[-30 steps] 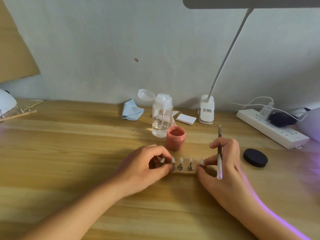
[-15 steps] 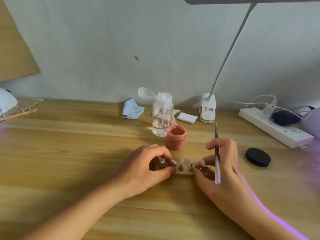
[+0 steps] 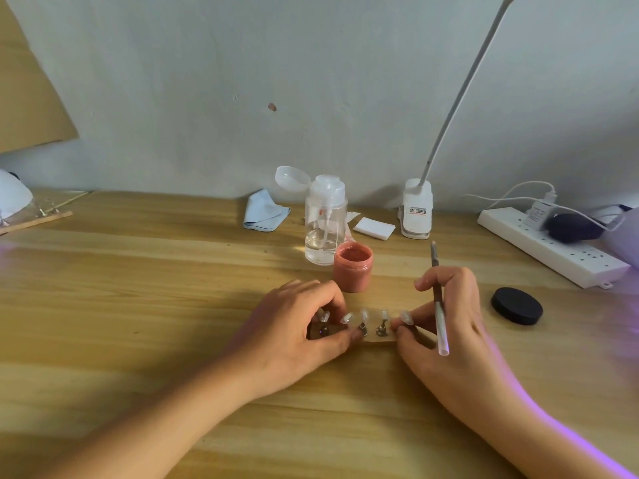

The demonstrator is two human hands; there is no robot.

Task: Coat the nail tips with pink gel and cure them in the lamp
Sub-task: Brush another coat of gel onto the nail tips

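A small wooden strip (image 3: 375, 337) lies on the table and carries several clear nail tips (image 3: 383, 314) on metal stands. My left hand (image 3: 297, 333) grips its left end, fingers curled over the leftmost tips. My right hand (image 3: 449, 326) pinches the strip's right end with thumb and finger. Between its other fingers it holds a thin brush (image 3: 438, 299), whose tip points up and away. An open jar of pink gel (image 3: 353, 266) stands just behind the strip. A curing lamp (image 3: 624, 236) glows purple at the right edge.
The jar's black lid (image 3: 517, 305) lies right of my right hand. Behind the jar stand a clear pump bottle (image 3: 325, 219), a blue cloth (image 3: 264, 216), white pads (image 3: 373, 227) and a clip desk lamp (image 3: 416, 209). A power strip (image 3: 553, 247) runs along the right.
My right hand has shifted a little left and pinched the strip's right end. The left hand holds as before. The view has tilted slightly.
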